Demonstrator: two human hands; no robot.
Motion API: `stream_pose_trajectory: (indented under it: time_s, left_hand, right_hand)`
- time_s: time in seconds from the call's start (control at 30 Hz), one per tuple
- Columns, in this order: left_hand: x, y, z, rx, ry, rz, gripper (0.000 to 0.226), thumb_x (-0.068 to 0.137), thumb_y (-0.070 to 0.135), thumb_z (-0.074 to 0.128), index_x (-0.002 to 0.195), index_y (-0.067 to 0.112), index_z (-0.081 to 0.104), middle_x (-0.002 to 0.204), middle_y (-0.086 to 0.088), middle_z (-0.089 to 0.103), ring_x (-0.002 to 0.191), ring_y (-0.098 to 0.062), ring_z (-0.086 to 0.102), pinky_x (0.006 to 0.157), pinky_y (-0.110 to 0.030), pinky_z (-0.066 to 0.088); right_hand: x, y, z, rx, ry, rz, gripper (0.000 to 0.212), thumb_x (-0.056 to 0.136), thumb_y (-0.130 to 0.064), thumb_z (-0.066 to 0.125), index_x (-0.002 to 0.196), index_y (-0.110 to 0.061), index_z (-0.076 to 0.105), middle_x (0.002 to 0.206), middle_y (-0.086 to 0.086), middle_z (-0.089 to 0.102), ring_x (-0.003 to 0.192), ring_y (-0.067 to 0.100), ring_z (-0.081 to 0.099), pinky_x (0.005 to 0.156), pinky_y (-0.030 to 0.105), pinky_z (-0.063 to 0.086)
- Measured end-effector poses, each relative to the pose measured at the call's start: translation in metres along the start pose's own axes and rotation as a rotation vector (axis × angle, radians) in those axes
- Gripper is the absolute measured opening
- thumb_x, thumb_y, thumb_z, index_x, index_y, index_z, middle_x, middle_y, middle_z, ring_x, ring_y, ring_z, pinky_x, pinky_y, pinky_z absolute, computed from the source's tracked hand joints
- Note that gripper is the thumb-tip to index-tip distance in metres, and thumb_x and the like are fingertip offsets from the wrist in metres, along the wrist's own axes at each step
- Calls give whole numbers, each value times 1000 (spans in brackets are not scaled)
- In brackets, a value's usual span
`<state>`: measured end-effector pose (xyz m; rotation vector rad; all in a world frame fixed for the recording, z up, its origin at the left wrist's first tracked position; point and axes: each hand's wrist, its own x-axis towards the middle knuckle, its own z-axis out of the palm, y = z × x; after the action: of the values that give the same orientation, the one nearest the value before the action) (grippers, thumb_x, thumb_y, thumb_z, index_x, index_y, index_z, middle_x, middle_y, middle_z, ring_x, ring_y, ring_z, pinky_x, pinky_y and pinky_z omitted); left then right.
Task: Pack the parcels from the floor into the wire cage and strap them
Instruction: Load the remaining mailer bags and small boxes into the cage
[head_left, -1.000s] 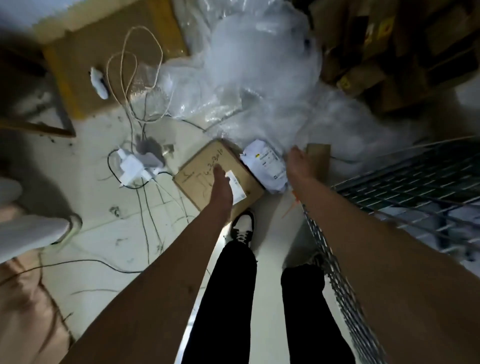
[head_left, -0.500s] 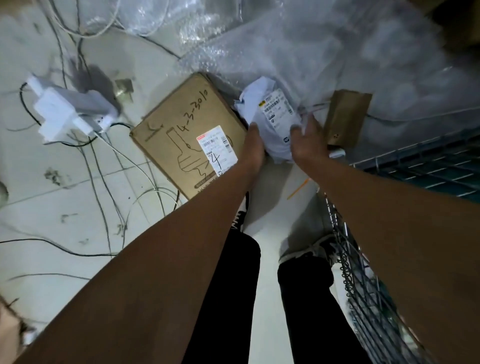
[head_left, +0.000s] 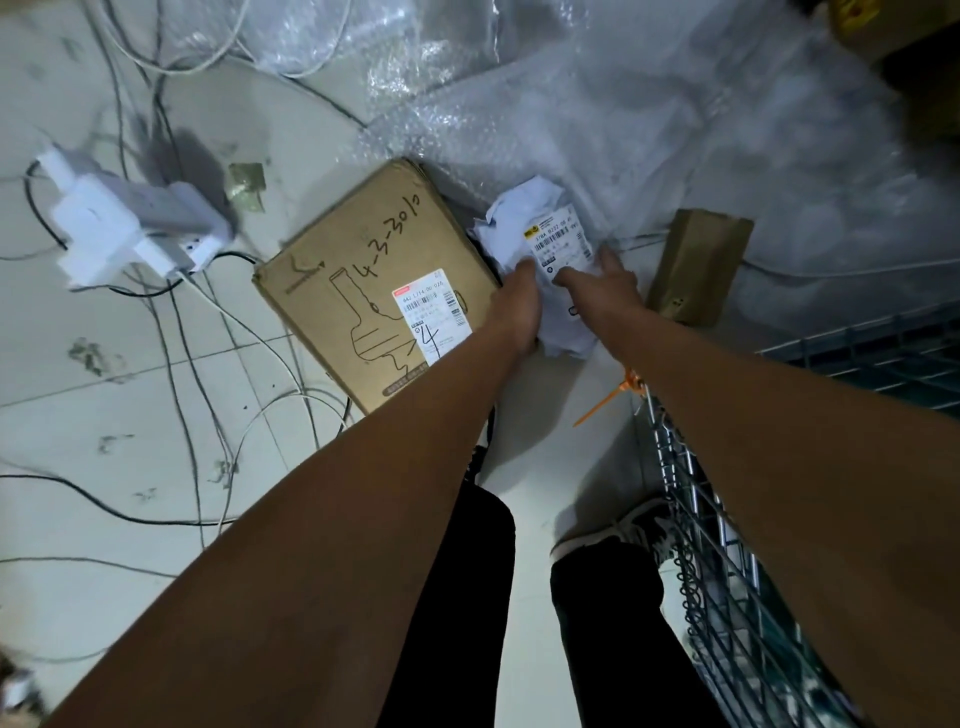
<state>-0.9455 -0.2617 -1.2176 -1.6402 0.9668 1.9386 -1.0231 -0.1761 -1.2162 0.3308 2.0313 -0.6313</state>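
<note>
White power strip (head_left: 130, 228) on tiled floor (head_left: 78, 415), far left. Flat cardboard box (head_left: 374, 291) lies beside it. Left hand (head_left: 514, 306), grip closed on the white poly parcel (head_left: 540, 244), which rests on the floor; right hand (head_left: 602, 286) clasps its other side. Small brown parcel (head_left: 696, 265) just right. Wire cage (head_left: 727, 545) at right edge.

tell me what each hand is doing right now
left hand: closed on the white parcel, at its left edge
right hand: on the same white parcel, fingers spread over its label; a firm hold cannot be told
</note>
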Motion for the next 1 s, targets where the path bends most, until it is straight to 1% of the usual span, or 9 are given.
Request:
stream_pose_trajectory:
  time_s: [0.07, 0.17, 0.3, 0.43, 0.53, 0.6, 0.73, 0.9, 1.0]
  left_hand:
    - [-2, 3, 6, -114, -34, -27, 61, 103, 54, 34, 140, 13, 59, 145, -16, 60, 135, -36, 56, 115, -52, 45]
    - [6, -1, 15, -298, 11, -48, 41, 103, 53, 46, 110, 20, 71, 115, -9, 72, 113, -32, 66, 106, -44, 51]
    - [-12, 7, 21, -454, 15, -78, 48, 99, 55, 54, 119, 15, 70, 122, -12, 70, 110, -29, 65, 109, -44, 50]
    - [-34, 13, 15, -539, -77, -11, 61, 106, 55, 37, 144, 12, 57, 134, -18, 64, 114, -34, 64, 101, -43, 52]
    - [-40, 13, 13, -561, -70, 40, 64, 107, 53, 32, 152, 11, 51, 148, -21, 57, 136, -40, 54, 118, -50, 42]
    - [-37, 12, 13, -547, -53, 60, 61, 108, 51, 33, 151, 12, 53, 147, -21, 58, 140, -41, 52, 121, -54, 37]
    - [-27, 14, 15, -499, 44, 63, 47, 105, 46, 40, 124, 16, 71, 119, -13, 73, 116, -35, 65, 117, -57, 42]
    - [-25, 10, 18, -492, 80, 83, 53, 102, 46, 41, 136, 15, 66, 131, -19, 70, 124, -41, 65, 111, -62, 46]
    - [-31, 10, 20, -490, 59, 81, 51, 102, 49, 39, 132, 20, 69, 131, -17, 71, 126, -41, 64, 113, -61, 44]
  right_hand:
    - [1, -4, 0, 17, 10, 22, 62, 77, -44, 61, 138, -31, 54, 136, 13, 49, 111, 34, 58, 90, 38, 53]
    - [4, -7, -4, 136, -10, -7, 35, 86, -37, 57, 118, -27, 67, 120, 6, 68, 89, 18, 65, 64, 25, 46]
    - [6, -7, -13, 119, -21, -51, 30, 90, -36, 56, 115, -26, 67, 108, 0, 69, 82, 10, 63, 64, 25, 46]
    - [5, -9, -20, 68, -27, -80, 37, 86, -39, 61, 120, -25, 66, 120, 2, 68, 98, 21, 64, 83, 33, 54]
    - [6, -12, -24, 52, -23, -111, 33, 82, -39, 65, 112, -26, 66, 119, 4, 69, 97, 22, 67, 82, 34, 57]
    - [8, -14, -26, 45, -38, -136, 27, 83, -34, 69, 108, -24, 66, 119, 7, 68, 93, 20, 67, 74, 32, 58]
    - [9, -15, -31, -8, -114, -146, 31, 85, -35, 74, 111, -22, 61, 122, 9, 63, 104, 25, 66, 91, 43, 58]
    - [7, -21, -39, 63, -189, -170, 24, 88, -32, 75, 101, -22, 58, 109, 4, 69, 97, 23, 69, 83, 39, 61]
    - [0, -35, -49, 79, -208, -223, 25, 90, -29, 74, 105, -16, 59, 104, 3, 70, 90, 18, 70, 60, 23, 58]
